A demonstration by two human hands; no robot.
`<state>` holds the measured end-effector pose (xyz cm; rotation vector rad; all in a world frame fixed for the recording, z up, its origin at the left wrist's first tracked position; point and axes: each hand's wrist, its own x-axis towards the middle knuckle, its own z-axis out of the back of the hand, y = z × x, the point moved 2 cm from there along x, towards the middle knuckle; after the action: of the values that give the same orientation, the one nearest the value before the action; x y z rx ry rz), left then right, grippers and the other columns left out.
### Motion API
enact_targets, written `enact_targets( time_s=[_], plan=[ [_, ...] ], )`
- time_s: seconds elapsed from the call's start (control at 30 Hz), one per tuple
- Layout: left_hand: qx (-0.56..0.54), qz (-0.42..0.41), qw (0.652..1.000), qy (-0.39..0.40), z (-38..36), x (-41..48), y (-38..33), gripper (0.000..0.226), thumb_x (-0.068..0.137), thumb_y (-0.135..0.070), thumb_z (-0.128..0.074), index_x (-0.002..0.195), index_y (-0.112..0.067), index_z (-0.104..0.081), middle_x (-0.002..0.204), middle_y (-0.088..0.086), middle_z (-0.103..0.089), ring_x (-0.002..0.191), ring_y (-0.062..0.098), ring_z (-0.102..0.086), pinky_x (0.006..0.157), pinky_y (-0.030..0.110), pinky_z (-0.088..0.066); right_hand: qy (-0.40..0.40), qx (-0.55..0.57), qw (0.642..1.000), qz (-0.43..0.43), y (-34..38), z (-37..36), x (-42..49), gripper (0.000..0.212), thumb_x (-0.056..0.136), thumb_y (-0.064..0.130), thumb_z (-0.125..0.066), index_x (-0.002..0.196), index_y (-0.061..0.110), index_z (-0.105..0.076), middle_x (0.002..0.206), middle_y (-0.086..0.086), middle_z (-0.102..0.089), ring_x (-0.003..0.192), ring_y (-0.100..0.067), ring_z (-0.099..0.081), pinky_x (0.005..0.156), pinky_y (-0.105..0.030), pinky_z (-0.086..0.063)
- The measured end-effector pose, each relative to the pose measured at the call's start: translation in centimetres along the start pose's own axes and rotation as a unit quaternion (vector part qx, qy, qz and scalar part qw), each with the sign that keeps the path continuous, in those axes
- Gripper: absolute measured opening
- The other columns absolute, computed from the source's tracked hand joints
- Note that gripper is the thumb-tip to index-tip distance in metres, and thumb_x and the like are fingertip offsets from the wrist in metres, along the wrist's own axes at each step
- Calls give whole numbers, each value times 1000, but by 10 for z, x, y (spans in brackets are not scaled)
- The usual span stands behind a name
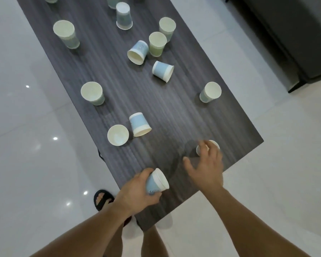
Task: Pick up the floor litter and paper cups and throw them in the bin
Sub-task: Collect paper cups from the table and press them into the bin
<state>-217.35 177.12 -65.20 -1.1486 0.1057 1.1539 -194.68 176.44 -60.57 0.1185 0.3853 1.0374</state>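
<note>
Left hand (137, 191): my fingers curl round a blue cup (157, 181), tilted over the near end of the table (174, 112).
Right hand (206, 169): fingers spread, gripping nothing, over a white cup (214, 144) at the table's near right edge.
Other cups (140, 124): scattered farther up the table, some upright, some tipped.

Blue-and-white cup (157, 182), dark woodgrain table (174, 112)
</note>
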Motion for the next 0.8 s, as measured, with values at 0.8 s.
enact_targets(
  time_s=[0.8],
  plan=[
    [-172,120,941,-267,39,-187,32,82,70,-35,-78,134,-42,-25,117,-17,-42,103,6,-46,80,16,-38,206,0,956,208,105,14,-99,67,76,37,-71,134,24,-39,127,1,-40,110,-21,-47,86,-33,-46]
  ],
)
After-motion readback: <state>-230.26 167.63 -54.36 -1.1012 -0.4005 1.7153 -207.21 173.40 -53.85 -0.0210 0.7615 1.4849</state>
